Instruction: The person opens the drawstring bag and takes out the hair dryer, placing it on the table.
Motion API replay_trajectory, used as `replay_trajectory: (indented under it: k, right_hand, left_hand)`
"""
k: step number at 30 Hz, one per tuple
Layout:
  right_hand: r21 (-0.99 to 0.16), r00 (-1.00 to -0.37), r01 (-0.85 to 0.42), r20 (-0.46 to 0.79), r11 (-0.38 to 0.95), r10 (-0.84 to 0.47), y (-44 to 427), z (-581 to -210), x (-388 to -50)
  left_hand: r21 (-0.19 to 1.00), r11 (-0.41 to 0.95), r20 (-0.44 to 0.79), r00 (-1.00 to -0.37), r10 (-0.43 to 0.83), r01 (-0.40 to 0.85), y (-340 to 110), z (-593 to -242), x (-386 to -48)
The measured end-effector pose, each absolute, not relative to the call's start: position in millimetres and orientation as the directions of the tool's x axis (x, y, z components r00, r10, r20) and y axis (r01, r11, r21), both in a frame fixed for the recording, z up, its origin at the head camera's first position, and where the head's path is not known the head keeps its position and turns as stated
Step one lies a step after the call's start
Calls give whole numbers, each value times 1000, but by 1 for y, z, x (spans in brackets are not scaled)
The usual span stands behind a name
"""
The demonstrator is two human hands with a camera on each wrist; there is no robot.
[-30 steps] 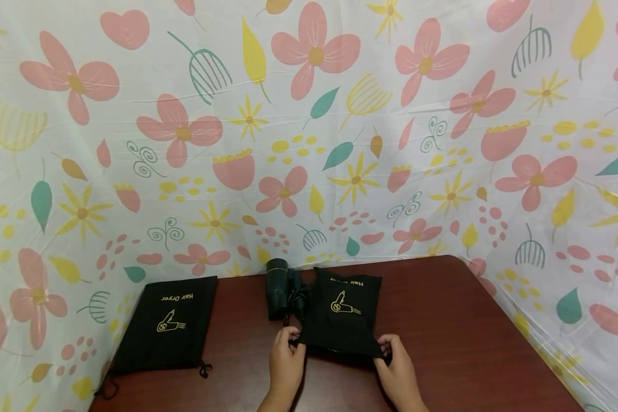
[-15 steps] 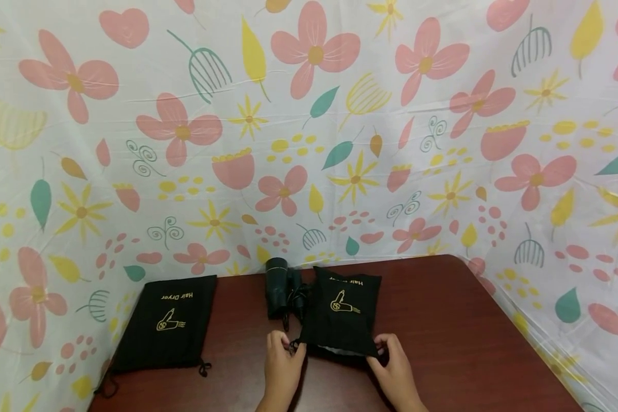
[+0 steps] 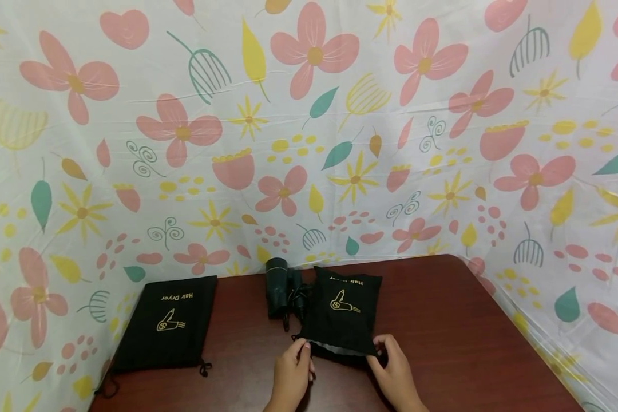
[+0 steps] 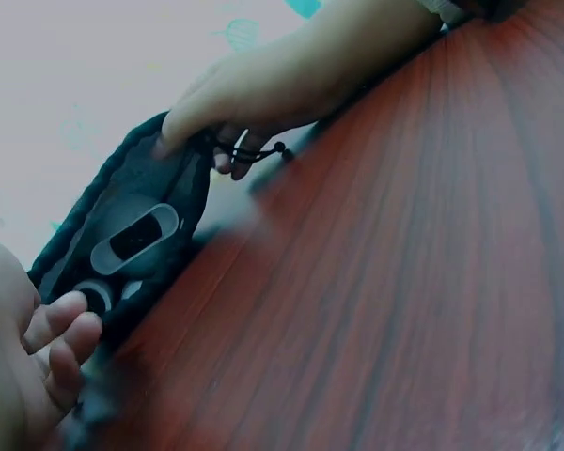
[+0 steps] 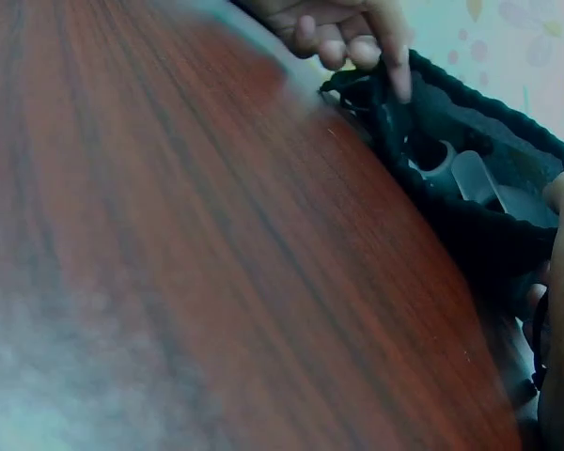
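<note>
The black drawstring bag with a gold hair dryer print (image 3: pixel 342 309) lies on the table, its mouth towards the person. My left hand (image 3: pixel 292 372) is at the mouth's left corner; one straight finger reaches inside the rim in the right wrist view, while its other fingers bend loosely outside. My right hand (image 3: pixel 397 372) pinches the right corner, where a cord hangs in the left wrist view. Through the parted mouth show a pale oval-ended piece (image 4: pixel 136 239) and a round-ended piece (image 5: pixel 432 158). The rest of the contents is hidden.
A second black bag with the same print (image 3: pixel 167 326) lies flat at the left of the table (image 3: pixel 458 332). A dark hair dryer (image 3: pixel 277 286) with its cord stands or lies just left of the middle bag. Patterned cloth hangs behind and at both sides.
My left hand has let its earlier hold on the corner loosen and shifted slightly right along the rim. The bag's mouth has parted wider. My right hand keeps its corner.
</note>
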State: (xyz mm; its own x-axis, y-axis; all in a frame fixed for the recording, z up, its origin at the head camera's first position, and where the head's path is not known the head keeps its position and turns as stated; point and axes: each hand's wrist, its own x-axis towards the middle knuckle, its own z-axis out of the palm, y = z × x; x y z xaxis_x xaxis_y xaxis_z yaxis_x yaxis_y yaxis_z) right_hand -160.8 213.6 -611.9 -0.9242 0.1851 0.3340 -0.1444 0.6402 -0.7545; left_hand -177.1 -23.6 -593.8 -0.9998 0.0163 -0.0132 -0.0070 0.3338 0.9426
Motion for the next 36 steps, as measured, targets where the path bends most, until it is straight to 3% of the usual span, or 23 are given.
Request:
replay_trajectory:
  k: [8,22,26,30,36]
  right_hand:
    - [-755,-925,-128,325,643,197,213,-613,-160]
    - [-755,-919,-159,348,636,184,215,-612,-161]
    - [-751,-908,-184,377,634,183,215,-614,-161]
    - [-743,-898,-222,408,631,165,215,-615,-161]
    - [-747,-902,-220,400,628,160,214,-616,-161]
  left_hand:
    - [983,176,-70,-993,90,-54,-10,-594,-179]
    - [987,78,-156,-968,197,-143,7,-584,-176]
    - [981,150,-157,-962,222,-125,10,-585,-178]
    - [951,307,-116,-972,206,-48,14,-589,-178]
    - [841,516,76,-979,189,165,21,-592,-177]
